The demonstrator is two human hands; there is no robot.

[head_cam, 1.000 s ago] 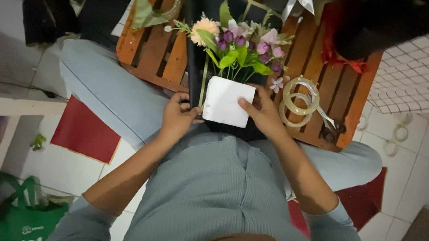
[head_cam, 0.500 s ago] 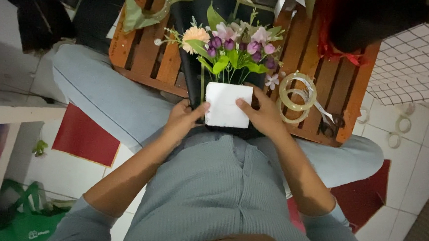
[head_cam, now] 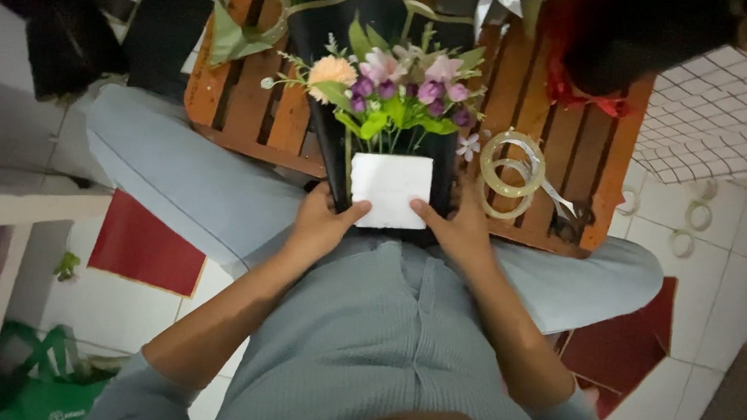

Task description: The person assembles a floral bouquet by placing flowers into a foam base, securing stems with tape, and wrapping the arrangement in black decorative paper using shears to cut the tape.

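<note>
red sheet [head_cam: 146,245]: lying flat on the tile floor at 9 o'clock from the hands, well apart, looks like spare wrap parked out of the way

left hand [head_cam: 320,224]: fingers curled on the left edge of the foam block, thumb on its front face, so it's gripping, not open

foam block [head_cam: 390,190]: white, square-ish, dead centre, pinched between both hands right at the near edge of the table, sitting inside the black wrap [head_cam: 336,148] so the sheet can fold up around it

flowers [head_cam: 393,87]: peach, pink and purple, stems going down into the block at 12 o'clock from it, which keeps them upright

right hand [head_cam: 458,227]: mirrors the left, thumb on the front, fingers round the right side, holding the block steady

tape rolls [head_cam: 510,170]: two clear rings at 2 o'clock from the right hand, near, easy reach

table [head_cam: 251,110]: low wooden slats, across the lap
</note>
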